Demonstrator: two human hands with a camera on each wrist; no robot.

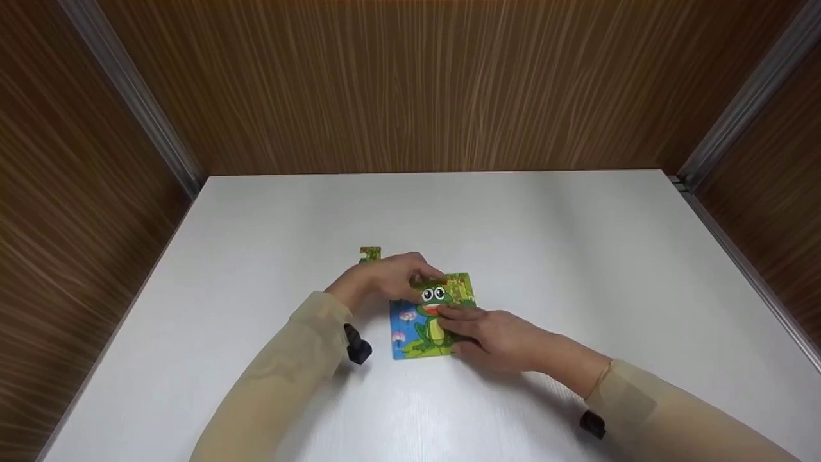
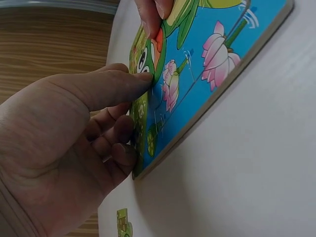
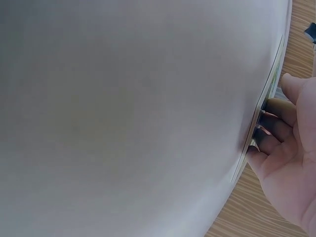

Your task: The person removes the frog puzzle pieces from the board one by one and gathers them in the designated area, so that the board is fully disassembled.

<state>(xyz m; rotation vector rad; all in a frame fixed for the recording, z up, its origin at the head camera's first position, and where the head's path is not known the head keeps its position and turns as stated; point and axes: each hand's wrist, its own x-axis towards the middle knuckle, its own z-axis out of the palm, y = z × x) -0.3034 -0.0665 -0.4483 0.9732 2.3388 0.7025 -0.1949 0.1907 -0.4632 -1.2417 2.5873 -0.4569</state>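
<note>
A frog jigsaw puzzle (image 1: 403, 324) lies flat on the white table, showing a green frog, blue water and pink lotus flowers. My left hand (image 1: 392, 274) grips its top left part; in the left wrist view the thumb (image 2: 131, 86) presses near the frog's eye while the other fingers curl at the top edge. My right hand (image 1: 497, 337) rests fingertips on the frog's mouth and body, its thumb side toward the near right edge. A small loose puzzle piece (image 1: 370, 251) lies beyond my left wrist, partly covered by it.
The white table (image 1: 577, 256) is bordered by a brown wood-grain panel (image 1: 410, 83) at the back. Similar side panels with metal corner strips (image 1: 131, 90) stand left and right. Each beige sleeve (image 1: 276, 366) carries a small black device below the wrist.
</note>
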